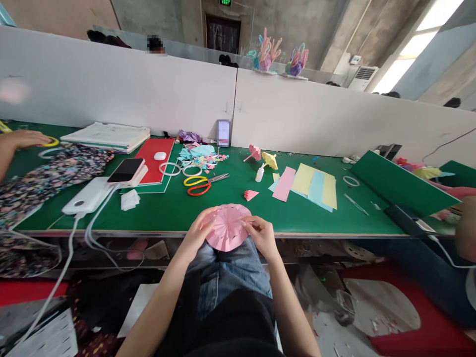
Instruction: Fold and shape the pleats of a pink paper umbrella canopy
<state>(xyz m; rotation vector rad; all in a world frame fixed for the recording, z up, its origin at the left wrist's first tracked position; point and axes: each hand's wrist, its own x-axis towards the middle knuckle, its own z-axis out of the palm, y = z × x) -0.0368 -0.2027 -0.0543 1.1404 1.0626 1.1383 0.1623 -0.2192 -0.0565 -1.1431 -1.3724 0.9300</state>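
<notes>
A round sheet of pink paper point(227, 229), creased into folds that fan out from its centre, is held above my lap at the table's front edge. My left hand point(203, 229) grips its left side, fingers behind and thumb at the rim. On the right side my right hand point(259, 232) pinches the rim between thumb and fingers. Just beyond it on the green table lies a small folded pink paper piece point(251, 195). Scissors point(203, 184) with yellow and red handles lie farther left. A small white glue bottle point(260, 173) stands near a yellow paper umbrella point(269, 159) and a pink paper umbrella point(254, 152).
Coloured paper strips point(310, 186) lie right of centre. Paper scraps point(203, 156) and tape rings point(192, 170) are behind the scissors. At left are a phone point(126, 171), a white power bank point(87, 196) with cables, and another person's hand point(28, 139). A green board point(401, 181) leans at right.
</notes>
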